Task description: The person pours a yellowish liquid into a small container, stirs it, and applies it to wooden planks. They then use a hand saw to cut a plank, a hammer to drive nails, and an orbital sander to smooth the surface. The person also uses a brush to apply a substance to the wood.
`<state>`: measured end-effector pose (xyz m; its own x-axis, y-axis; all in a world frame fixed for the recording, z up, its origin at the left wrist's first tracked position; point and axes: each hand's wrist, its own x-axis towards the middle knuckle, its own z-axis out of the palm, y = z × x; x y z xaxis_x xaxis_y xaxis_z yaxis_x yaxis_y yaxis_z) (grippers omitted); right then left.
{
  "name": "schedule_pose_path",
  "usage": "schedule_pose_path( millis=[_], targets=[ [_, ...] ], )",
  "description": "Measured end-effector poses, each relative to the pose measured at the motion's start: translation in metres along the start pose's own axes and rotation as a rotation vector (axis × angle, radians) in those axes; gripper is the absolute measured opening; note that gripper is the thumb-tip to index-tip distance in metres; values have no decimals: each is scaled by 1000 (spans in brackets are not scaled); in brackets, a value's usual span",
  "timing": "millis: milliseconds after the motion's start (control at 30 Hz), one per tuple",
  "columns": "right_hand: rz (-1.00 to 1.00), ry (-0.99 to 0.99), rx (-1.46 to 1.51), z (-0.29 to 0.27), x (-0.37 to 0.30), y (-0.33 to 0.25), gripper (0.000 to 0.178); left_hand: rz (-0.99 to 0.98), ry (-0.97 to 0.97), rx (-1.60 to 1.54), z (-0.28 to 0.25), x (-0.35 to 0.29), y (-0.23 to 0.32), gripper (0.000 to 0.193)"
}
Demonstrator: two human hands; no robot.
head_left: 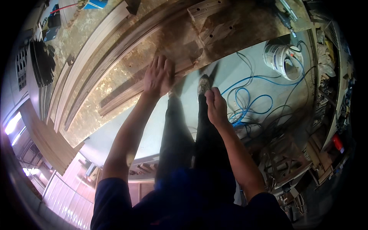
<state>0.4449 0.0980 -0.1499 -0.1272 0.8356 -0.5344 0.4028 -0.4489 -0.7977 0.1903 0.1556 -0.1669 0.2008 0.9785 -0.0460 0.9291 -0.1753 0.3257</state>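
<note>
My left hand [159, 76] is over a short wooden strip [122, 97] near the front edge of the workbench [82, 132]. Its fingers bend down around the strip, with the fingertips hidden. Closed into a pinch, my right hand [217, 108] hangs in front of the bench edge, above the floor and my shoe. Whatever it may hold is too small or hidden to make out. Beyond my left hand, long curved wooden boards [92, 46] lie side by side on the bench. Wooden blocks with drilled holes [220, 28] sit farther back.
On the floor at right stand a white bucket [283, 61] and a tangle of blue hose [249, 103]. A dark tool [284, 19] lies at the bench's far right. Wood scraps [291, 153] are piled at lower right. Stacked dark pieces [41, 65] stand at far left.
</note>
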Motion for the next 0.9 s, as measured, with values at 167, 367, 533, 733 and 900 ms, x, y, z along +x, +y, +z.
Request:
schedule_pose_path(
  millis=[167,367,533,733,900],
  targets=[
    [47,-61,-93,15,18,0,32,-16,-46,1,-2,-1,-4,55],
    [56,-136,-213,-19,-2,0,30,10,-57,6,2,0,-5,49],
    [38,-211,-357,-2,31,-20,31,4,-72,-21,-5,6,-5,39],
    [-82,-75,-331,-9,-16,6,33,34,24,-39,-1,2,-5,33],
    [35,-123,-350,1,5,-5,31,6,-38,-60,-5,3,-3,35]
  ],
)
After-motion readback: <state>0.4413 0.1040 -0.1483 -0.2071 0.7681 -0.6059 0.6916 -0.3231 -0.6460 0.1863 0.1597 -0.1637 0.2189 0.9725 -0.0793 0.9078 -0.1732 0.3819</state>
